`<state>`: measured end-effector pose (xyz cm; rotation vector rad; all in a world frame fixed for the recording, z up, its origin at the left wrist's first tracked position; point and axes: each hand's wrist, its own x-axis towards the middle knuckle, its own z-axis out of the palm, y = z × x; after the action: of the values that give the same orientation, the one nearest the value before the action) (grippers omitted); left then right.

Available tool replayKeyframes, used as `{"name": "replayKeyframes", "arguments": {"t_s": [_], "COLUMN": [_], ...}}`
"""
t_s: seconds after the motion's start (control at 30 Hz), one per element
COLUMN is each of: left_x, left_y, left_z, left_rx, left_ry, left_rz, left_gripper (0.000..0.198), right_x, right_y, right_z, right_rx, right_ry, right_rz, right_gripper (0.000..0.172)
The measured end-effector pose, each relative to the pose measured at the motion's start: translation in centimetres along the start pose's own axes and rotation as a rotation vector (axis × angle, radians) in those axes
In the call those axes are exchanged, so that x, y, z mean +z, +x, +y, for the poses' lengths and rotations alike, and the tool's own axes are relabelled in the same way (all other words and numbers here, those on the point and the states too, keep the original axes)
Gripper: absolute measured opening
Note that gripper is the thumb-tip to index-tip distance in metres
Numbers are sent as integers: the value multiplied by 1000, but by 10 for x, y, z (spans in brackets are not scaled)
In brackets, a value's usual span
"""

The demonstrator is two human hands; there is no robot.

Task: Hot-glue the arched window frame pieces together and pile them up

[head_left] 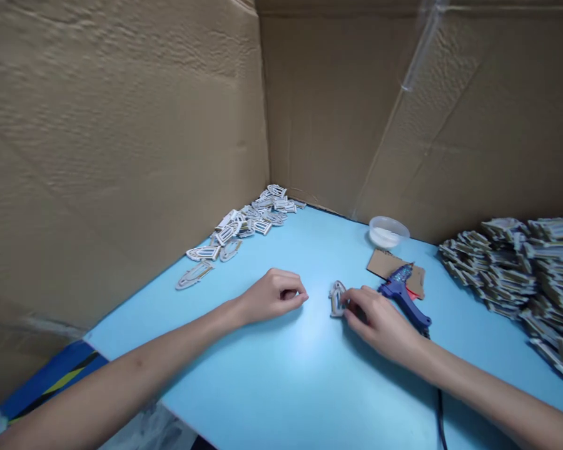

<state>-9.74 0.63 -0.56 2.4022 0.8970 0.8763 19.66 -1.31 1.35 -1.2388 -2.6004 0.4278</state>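
While cardboard walls [122, 156] box in the blue worktop [281, 381], the right hand [380, 325] grips a small cardboard cutout [337, 299] near a blue glue gun [401, 300]; the left hand [272, 297], curled shut with fingers together, rests nearby, holding nothing visible.

Bright, diffuse light leaves pale glare on the smooth pale blue tabletop [309, 337] and a soft shadow beneath the bare right hand [380, 325]; the picture's edges bow slightly.
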Motion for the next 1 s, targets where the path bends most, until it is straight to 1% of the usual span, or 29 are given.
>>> {"name": "replayKeyframes", "arguments": {"t_s": [0.03,0.1,0.2,0.27,0.3,0.37,0.4,0.5,0.63,0.7,0.73,0.77,0.83,0.93,1.0], "left_x": [5,14,26,32,34,38,40,50,68,79,84,89,98,107,110], "left_y": [0,3,13,28,39,68,86,151,244,281,295,307,322,331,333], "left_z": [5,15,29,37,40,44,45,41,31,25,22,19,13,4,-1], "left_rx": [40,168,383,444,442,372,301,82,5,-41,-64,-89,-132,-165,-173], "left_ry": [24,146,392,467,484,489,487,526,629,673,691,707,732,752,762], "left_rz": [-38,-113,-194,-196,-187,-170,-170,-187,-215,-250,-276,-302,-352,-403,-420], "left_gripper": [23,21,20,18,17,18,20,30,31,32,31,29,29,36,37], "right_x": [1,5,13,15,16,15,14,11,10,10,10,10,11,12,13], "right_y": [-14,-35,-53,-57,-58,-58,-58,-59,-61,-61,-61,-61,-61,-61,-61], "right_z": [-1,0,5,9,10,12,13,14,16,17,17,18,18,19,19], "right_rx": [-17,-40,-67,-87,-91,-83,-78,-82,-101,-99,-98,-99,-104,-117,-121], "right_ry": [-4,-12,-18,-10,0,31,47,69,72,70,68,65,57,50,54], "right_rz": [7,31,74,90,93,99,102,104,93,89,88,87,90,97,96], "right_gripper": [19,22,28,30,31,33,36,43,40,40,40,40,40,40,39]}}
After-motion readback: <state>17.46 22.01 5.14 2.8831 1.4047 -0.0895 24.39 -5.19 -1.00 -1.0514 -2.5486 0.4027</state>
